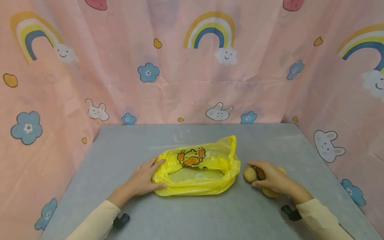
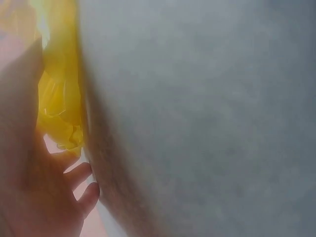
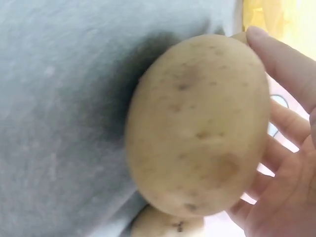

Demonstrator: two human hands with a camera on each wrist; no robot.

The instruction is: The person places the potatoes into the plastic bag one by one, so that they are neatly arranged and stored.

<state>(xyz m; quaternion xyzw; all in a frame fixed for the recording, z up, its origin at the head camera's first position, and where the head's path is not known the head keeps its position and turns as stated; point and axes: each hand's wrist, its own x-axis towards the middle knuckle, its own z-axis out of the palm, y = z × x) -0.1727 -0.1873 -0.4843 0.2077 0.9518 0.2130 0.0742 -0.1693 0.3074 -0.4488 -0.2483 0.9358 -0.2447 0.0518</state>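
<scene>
A yellow plastic bag with a duck print lies mouth-up on the grey table. At its left end my left hand holds it, with thumb and forefinger on opposite sides of the mouth. To the right of the bag my right hand is over several potatoes. Its thumb and forefinger lie on either side of a small round potato. Below the palm is a larger potato, big in the right wrist view. Another potato shows partly behind it. The hand partly hides the group.
A grey table bears everything. Pink printed cloth hangs along its back and both sides. Dark straps are visible at both wrists.
</scene>
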